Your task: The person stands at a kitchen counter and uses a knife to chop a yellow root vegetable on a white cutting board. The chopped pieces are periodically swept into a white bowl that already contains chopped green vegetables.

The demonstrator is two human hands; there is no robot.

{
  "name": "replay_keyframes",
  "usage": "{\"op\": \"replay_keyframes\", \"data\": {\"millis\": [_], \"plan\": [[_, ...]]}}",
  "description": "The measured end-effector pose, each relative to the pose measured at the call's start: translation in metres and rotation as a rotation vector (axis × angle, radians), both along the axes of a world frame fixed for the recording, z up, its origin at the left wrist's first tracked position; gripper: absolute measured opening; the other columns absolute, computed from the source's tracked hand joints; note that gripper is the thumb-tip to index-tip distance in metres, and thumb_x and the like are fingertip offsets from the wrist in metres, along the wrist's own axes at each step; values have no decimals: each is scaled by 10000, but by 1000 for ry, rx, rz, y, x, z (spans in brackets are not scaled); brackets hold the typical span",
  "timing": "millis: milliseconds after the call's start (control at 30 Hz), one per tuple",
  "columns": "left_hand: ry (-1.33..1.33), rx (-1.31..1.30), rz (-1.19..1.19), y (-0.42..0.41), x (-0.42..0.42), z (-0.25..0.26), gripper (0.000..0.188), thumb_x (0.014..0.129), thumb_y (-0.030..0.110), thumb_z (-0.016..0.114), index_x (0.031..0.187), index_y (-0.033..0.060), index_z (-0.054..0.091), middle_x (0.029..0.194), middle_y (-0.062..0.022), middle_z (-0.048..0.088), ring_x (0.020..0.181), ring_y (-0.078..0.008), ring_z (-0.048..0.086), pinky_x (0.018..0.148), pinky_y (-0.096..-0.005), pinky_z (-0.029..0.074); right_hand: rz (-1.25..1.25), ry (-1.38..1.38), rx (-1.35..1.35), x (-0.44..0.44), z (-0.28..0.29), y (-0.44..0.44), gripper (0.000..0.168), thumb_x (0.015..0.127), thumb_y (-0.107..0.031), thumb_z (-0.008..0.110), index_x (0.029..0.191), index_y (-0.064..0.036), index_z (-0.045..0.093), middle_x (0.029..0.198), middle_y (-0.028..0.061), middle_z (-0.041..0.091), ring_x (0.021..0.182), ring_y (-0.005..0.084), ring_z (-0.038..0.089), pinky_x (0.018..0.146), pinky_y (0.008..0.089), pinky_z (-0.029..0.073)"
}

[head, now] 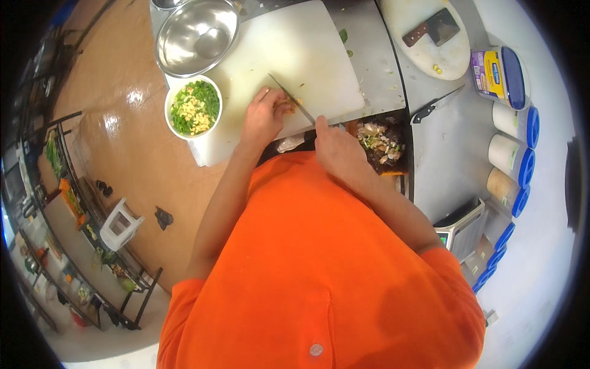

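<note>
On a large white cutting board (295, 50), my left hand (265, 115) presses small orange-brown food pieces (290, 107) against the surface with curled fingers. My right hand (339, 147) grips a knife (295, 101), its dark, narrow blade lying across those pieces and pointing up and left. The knife's handle is hidden in my fist. Left of the board's near part stands a white bowl (168, 108) of chopped greens topped with chopped pale yellow bits (193, 110). A wide, empty steel bowl (198, 39) sits just beyond it, overlapping the board's left edge.
A cleaver (433, 32) lies on a round board (396, 14) at the upper right. A black-handled knife (435, 107) rests on the steel counter (447, 152), near blue-lidded containers (509, 154) and a scale (465, 233). Below the counter edge, a bin (392, 173) holds food scraps.
</note>
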State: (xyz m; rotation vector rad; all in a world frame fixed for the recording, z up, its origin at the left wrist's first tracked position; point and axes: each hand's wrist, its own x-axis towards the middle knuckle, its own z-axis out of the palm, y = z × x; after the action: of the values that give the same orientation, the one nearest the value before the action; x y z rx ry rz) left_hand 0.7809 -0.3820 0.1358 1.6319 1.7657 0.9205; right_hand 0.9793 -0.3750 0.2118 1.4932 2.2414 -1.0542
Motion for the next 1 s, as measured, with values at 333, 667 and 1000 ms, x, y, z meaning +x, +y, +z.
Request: {"op": "replay_keyframes", "data": {"millis": [333,667,1000], "plan": [[31,92,-2,-15,-5,-10,338,756,-15,806,1026,53,615,1062,-135,575,1033,-320,608,849,-424,535,-31,36,-2,-32,-35,43,193,951,-115,472,1097,8,447,925,309,689,885,495,691,793,581,544],[113,6,-172,7,-4,7,466,715,21,786,1136,95,601,1177,-163,521,1127,-366,555,929,-444,508,-159,-2,21,-15,-16,36,224,968,-162,484,1126,-5,465,892,302,696,886,498,693,807,592,538],[-6,84,-190,16,-16,5,199,797,-19,746,980,36,689,1021,-128,647,957,-338,637,831,-419,530,-136,58,81,-21,-31,14,189,945,-141,518,1083,-16,483,852,296,692,816,492,699,713,588,555]]}}
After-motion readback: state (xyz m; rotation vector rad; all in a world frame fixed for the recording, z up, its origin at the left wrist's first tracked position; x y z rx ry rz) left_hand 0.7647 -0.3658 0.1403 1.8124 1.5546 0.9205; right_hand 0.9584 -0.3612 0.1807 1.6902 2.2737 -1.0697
